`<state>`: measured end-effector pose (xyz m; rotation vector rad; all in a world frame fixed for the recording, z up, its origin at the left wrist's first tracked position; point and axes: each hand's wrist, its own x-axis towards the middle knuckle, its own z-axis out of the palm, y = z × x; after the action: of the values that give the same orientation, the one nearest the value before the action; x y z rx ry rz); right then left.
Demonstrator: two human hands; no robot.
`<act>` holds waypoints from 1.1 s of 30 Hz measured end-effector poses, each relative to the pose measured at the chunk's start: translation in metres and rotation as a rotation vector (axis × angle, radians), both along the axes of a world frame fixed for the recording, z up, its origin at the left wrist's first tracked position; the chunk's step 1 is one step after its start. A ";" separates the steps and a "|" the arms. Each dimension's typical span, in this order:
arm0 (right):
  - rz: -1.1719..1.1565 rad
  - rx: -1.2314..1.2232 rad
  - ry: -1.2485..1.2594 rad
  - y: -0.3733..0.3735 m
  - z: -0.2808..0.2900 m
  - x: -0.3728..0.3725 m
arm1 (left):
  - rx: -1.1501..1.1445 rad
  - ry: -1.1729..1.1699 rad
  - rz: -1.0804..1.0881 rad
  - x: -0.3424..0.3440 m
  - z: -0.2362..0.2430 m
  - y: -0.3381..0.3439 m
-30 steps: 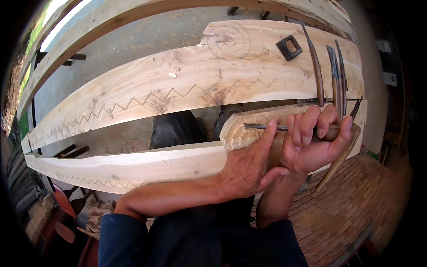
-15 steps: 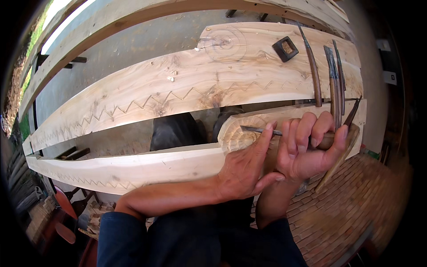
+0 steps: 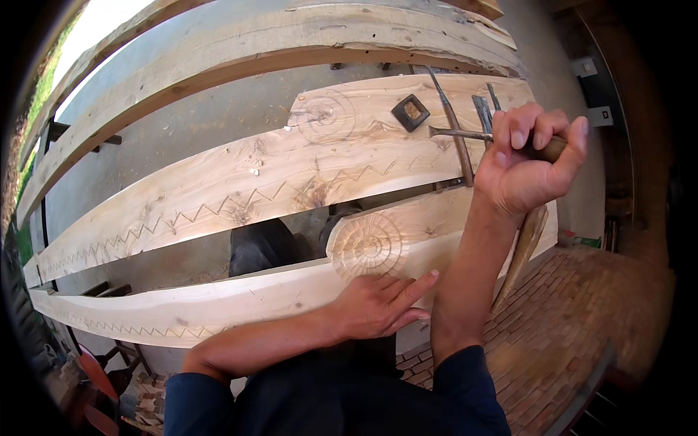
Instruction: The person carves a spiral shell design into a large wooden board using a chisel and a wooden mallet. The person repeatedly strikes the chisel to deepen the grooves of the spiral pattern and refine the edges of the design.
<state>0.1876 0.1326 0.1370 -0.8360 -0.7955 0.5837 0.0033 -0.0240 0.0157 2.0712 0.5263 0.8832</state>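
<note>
Right grip (image 3: 534, 158) around chisel (image 3: 465, 134), above pale board (image 3: 349, 149); left grip (image 3: 374, 304) near carved rosette (image 3: 369, 245).

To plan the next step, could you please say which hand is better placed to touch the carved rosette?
Probably the left hand: it lies beside the carved rosette, seemingly empty; the right hand grips a chisel.

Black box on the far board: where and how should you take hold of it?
Pinch the box by two opposite sides, probably coming from the left: they stand raised and straight, while a lying chisel and the held chisel are to its right.
</note>
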 end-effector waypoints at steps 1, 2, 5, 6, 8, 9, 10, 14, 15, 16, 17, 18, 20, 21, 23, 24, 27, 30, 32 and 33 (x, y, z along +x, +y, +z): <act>0.000 -0.032 0.003 0.010 -0.001 -0.004 | 0.011 -0.011 0.005 0.001 -0.002 -0.001; 0.035 -0.046 -0.010 0.020 -0.005 -0.004 | 0.020 -0.021 0.011 0.002 -0.004 -0.002; 0.050 -0.069 -0.039 0.038 -0.011 -0.008 | 0.063 -0.052 0.022 0.003 -0.007 -0.002; 0.040 -0.074 -0.042 0.043 -0.015 -0.008 | 0.077 -0.054 0.027 0.003 -0.008 -0.004; 0.021 -0.083 -0.052 0.056 -0.025 -0.005 | 0.088 -0.075 0.055 0.005 -0.011 -0.006; 0.023 -0.112 -0.064 0.060 -0.032 -0.003 | 0.092 -0.089 0.064 0.006 -0.011 -0.007; 0.024 -0.141 -0.077 0.064 -0.040 -0.002 | 0.090 -0.077 0.055 0.005 -0.011 -0.008; 0.033 -0.127 -0.070 0.061 -0.044 0.004 | 0.094 -0.080 0.048 0.004 -0.010 -0.009; 0.032 -0.114 -0.058 0.055 -0.040 0.000 | 0.096 -0.080 0.057 0.001 -0.011 -0.008; 0.084 -0.099 -0.045 0.043 -0.029 -0.007 | 0.089 -0.112 0.069 -0.003 -0.008 -0.004; 0.141 -0.107 -0.015 0.029 -0.022 -0.011 | 0.082 -0.143 0.080 -0.010 -0.004 0.002; 0.338 -0.124 0.080 0.008 -0.017 -0.015 | 0.077 -0.177 0.085 -0.018 0.004 0.011; 0.526 -0.188 0.229 -0.025 -0.018 -0.016 | 0.033 -0.142 0.284 -0.049 0.024 0.045; 0.557 -0.222 0.298 -0.031 -0.024 -0.023 | -0.062 -0.106 0.384 -0.055 0.022 0.059; 0.578 -0.288 0.371 -0.040 -0.035 -0.030 | -0.271 -0.111 0.514 -0.060 0.017 0.089; 0.573 -0.314 0.377 -0.041 -0.040 -0.032 | -0.234 -0.104 0.437 -0.063 0.010 0.104; 0.525 -0.369 0.333 -0.045 -0.043 -0.048 | -0.579 -0.088 0.230 -0.063 0.003 0.117; 0.513 -0.398 0.305 -0.052 -0.048 -0.051 | -0.381 -0.040 0.044 -0.057 -0.013 0.120; 0.545 -0.401 0.314 -0.054 -0.050 -0.049 | -0.401 -0.038 0.044 -0.058 -0.011 0.119; 0.536 -0.406 0.300 -0.054 -0.051 -0.050 | -0.414 -0.035 0.045 -0.058 -0.009 0.118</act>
<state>0.1380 0.0788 0.0861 -0.8735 -0.6287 1.3482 -0.0546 0.0941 0.0067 1.6709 0.6764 0.7607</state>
